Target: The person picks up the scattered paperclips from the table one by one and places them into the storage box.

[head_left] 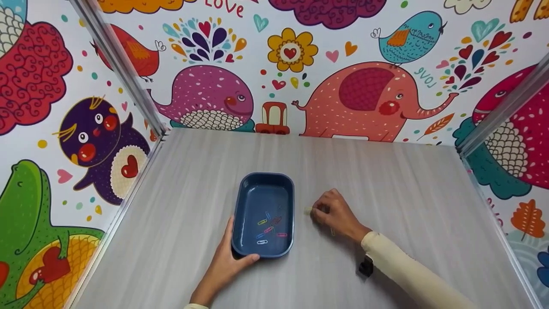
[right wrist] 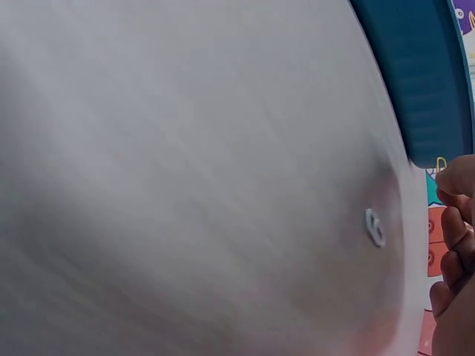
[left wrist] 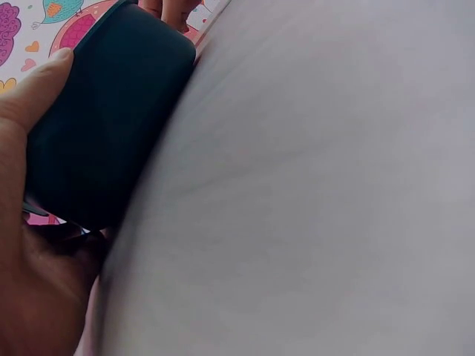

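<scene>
A dark blue rectangular tray (head_left: 263, 179) stands on the table with several coloured paper clips inside, among them a white paper clip (head_left: 262, 242) and a pink one. My left hand (head_left: 225, 257) holds the tray by its near left corner, thumb along the near side and fingers against the left side. To the right of the tray, my right hand (head_left: 336, 213) pinches a yellow paper clip (right wrist: 441, 164) between thumb and fingertips, close over the table. One pale paper clip (right wrist: 375, 228) lies on the table below that hand.
The light wood-grain table (head_left: 193, 171) is bounded by walls printed with cartoon animals (head_left: 364, 101). Metal rails (head_left: 124, 68) run up the wall corners. A small black device (head_left: 366, 266) is at my right wrist, beside the cream sleeve (head_left: 407, 270).
</scene>
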Tool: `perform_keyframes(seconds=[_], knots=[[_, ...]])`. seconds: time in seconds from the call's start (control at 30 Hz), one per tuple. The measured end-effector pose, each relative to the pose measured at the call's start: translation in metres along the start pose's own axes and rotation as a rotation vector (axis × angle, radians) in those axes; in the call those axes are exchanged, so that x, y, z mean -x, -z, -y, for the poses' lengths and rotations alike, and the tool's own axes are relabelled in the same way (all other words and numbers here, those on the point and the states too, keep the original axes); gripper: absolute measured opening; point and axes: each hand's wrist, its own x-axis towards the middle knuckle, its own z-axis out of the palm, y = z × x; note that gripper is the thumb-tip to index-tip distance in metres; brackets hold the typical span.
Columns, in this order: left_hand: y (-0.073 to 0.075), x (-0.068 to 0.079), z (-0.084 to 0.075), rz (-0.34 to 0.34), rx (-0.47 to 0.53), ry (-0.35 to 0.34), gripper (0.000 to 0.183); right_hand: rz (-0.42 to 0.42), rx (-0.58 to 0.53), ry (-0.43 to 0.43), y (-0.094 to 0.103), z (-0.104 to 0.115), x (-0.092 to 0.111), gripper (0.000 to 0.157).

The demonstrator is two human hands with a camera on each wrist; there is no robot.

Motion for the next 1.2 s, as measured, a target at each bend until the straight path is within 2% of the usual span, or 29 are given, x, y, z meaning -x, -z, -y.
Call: perform_keyframes(seconds=[0.37,0.63,0.83,1.2], knots=[[0.000,0.000,0.000,0.002,-0.005,-0.011,0.130,0.023,0.038,0.024,0.008,0.010,-0.011,0.006],[-0.001,0.001,0.000,0.006,0.001,-0.059,0.130,0.027,0.058,0.066,0.011,0.018,-0.021,0.006],[0.000,0.001,0.002,0.002,-0.003,-0.053,0.130,0.045,0.066,0.104,0.014,0.027,-0.030,0.006],[0.000,0.001,0.002,-0.004,-0.009,-0.034,0.129,0.106,0.067,0.114,0.018,0.041,-0.044,0.004]])
